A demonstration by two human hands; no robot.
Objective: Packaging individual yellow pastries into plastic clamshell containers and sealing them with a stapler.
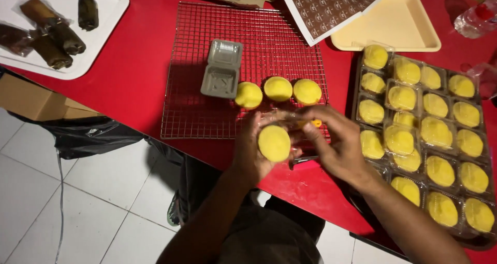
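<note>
— Left hand [253, 150] cups one yellow cake [274, 143] over the table edge; my right hand [331, 145] pinches a clear wrapper beside it.

— Handling?

— Looks soft and crumbly, I judge; support from beneath.

— Containers?

— Dark tray [357, 77] holds rows of packed cakes; wire rack [191, 88] bears three bare ones and an open, empty clamshell [222, 68].

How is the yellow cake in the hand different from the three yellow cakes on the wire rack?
The cake in the left hand, the held cake, sits inside a clear plastic box; the rack cakes lie bare. The held cake is lifted above the red table; the rack cakes rest on the wire rack. All are round and yellow.
</note>
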